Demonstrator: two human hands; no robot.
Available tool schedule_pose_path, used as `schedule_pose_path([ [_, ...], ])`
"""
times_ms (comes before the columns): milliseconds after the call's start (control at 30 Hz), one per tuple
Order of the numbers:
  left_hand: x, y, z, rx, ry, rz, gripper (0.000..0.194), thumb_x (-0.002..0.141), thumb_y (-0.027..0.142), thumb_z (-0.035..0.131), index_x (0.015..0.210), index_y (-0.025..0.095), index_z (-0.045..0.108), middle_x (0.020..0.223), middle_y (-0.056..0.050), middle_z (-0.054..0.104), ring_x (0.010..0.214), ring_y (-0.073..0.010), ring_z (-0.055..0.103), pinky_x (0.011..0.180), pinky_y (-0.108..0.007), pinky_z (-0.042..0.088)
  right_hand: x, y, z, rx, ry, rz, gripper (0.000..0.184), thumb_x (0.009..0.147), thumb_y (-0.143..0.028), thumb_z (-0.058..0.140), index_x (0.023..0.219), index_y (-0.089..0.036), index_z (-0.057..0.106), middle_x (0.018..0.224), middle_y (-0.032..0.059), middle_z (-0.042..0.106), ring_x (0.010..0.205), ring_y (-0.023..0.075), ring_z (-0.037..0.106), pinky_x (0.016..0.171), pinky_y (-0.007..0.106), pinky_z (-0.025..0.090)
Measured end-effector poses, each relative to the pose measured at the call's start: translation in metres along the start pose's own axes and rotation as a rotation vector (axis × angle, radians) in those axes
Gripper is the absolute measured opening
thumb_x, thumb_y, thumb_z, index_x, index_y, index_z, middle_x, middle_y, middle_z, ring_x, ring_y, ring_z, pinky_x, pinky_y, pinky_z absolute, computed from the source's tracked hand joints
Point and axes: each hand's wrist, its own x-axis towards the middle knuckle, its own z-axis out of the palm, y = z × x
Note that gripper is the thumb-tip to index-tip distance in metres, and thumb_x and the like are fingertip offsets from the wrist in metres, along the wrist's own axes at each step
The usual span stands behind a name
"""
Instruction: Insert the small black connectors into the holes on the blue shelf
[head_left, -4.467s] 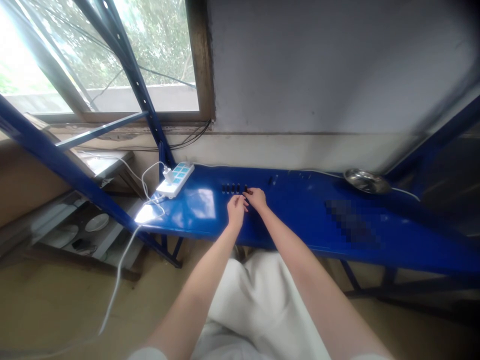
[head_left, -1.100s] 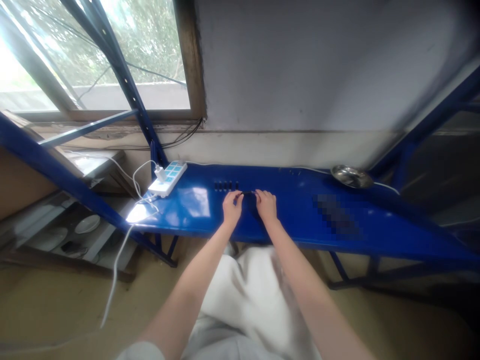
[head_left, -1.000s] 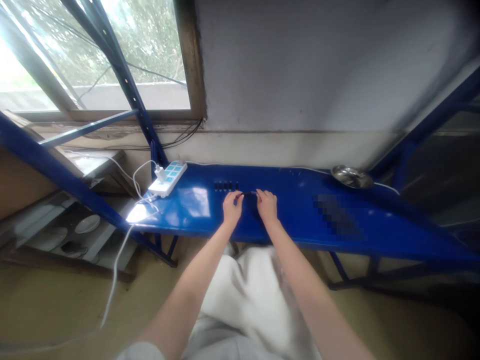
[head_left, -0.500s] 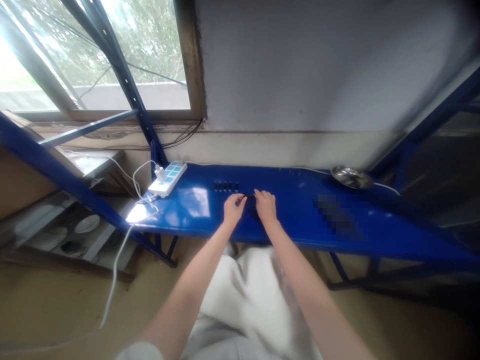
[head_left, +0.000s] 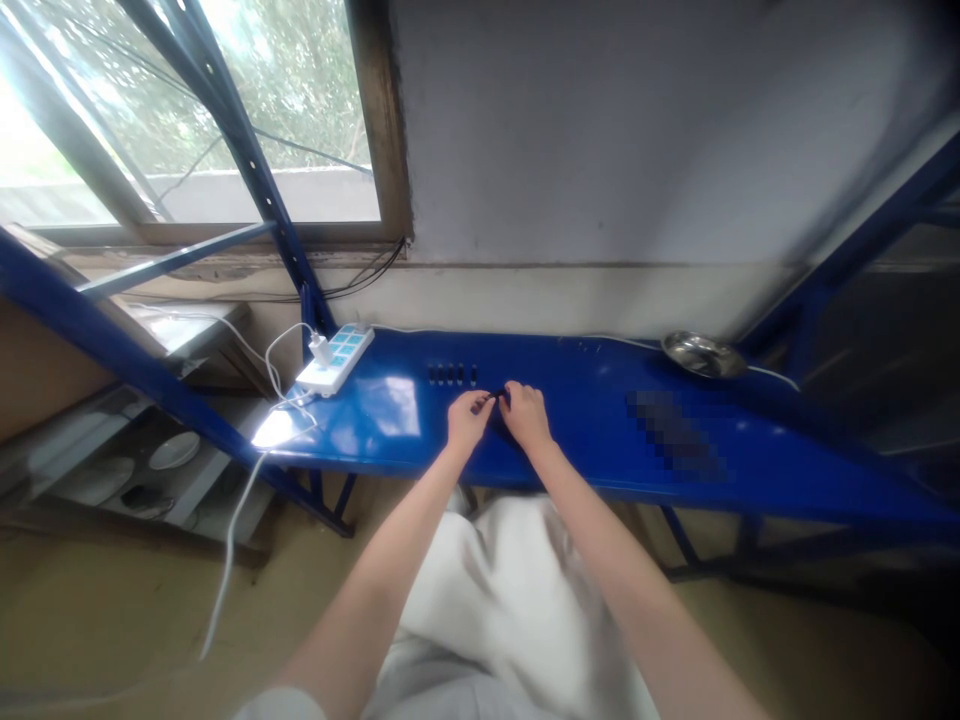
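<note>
My left hand [head_left: 468,416] is closed in a pinch on a small black stick-like piece [head_left: 495,396], held just above the blue table. The fingers of my right hand [head_left: 527,412] are closed at the right end of that same piece. The hands are close together, and the fingers cover most of the piece, so its exact kind cannot be made out. Just beyond my left hand, several small black pieces with pale ends [head_left: 450,374] stand or lie in a row, one a little apart on the right.
A white power strip [head_left: 337,360] with a plug and cable lies at the table's left end. A shiny metal bowl [head_left: 701,354] sits at the back right, near tiny bits [head_left: 586,347]. A blurred-out dark patch [head_left: 679,435] lies on the right. Blue posts frame the table [head_left: 570,440].
My right hand has moved slightly left, toward my left hand, so less of the black piece shows between them. My left hand has hardly moved. The row of pieces is unchanged.
</note>
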Motion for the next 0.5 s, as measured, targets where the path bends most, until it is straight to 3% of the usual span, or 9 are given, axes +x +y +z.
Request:
schedule_pose_path([
  [167, 0.000, 0.005, -0.002, -0.067, 0.002, -0.018, 0.027, 0.076, 0.036, 0.056, 0.092, 0.017, 0.066, 0.081, -0.005, 0.065, 0.068, -0.0118, 0.057, 0.069, -0.027, 0.048, 0.004, -0.002, -0.006, 0.045, -0.004, 0.046, 0.024, 0.087, -0.022, 0.035, 0.093, -0.010, 0.055, 0.080, 0.0129, 0.063, 0.074, 0.0226, 0.055, 0.071, 0.034, 0.035],
  [333, 0.001, 0.004, -0.006, -0.140, 0.067, -0.148, 0.032, 0.080, 0.042, 0.050, 0.090, 0.015, 0.065, 0.082, -0.007, 0.065, 0.073, -0.0133, 0.058, 0.070, -0.027, 0.047, 0.022, 0.000, -0.001, 0.335, 0.032, 0.317, 0.026, 0.086, -0.034, 0.039, 0.093, -0.013, 0.053, 0.086, 0.0120, 0.063, 0.074, 0.0207, 0.058, 0.068, 0.032, 0.041],
  [400, 0.001, 0.003, -0.007, -0.158, 0.071, -0.180, 0.033, 0.081, 0.042, 0.047, 0.085, 0.015, 0.064, 0.078, -0.006, 0.064, 0.070, -0.0130, 0.058, 0.069, -0.027, 0.046, 0.032, 0.000, 0.004, 0.402, -0.007, 0.399, 0.023, 0.082, -0.035, 0.044, 0.089, -0.014, 0.053, 0.084, 0.0108, 0.063, 0.073, 0.0198, 0.058, 0.064, 0.029, 0.042],
  [500, 0.002, 0.002, -0.008, -0.170, 0.060, -0.187, 0.033, 0.082, 0.042, 0.045, 0.080, 0.014, 0.063, 0.074, -0.005, 0.063, 0.068, -0.0124, 0.057, 0.068, -0.026, 0.045, 0.045, 0.000, 0.013, 0.410, -0.091, 0.378, 0.016, 0.079, -0.031, 0.048, 0.080, -0.016, 0.055, 0.077, 0.0067, 0.063, 0.069, 0.0173, 0.057, 0.061, 0.026, 0.041],
])
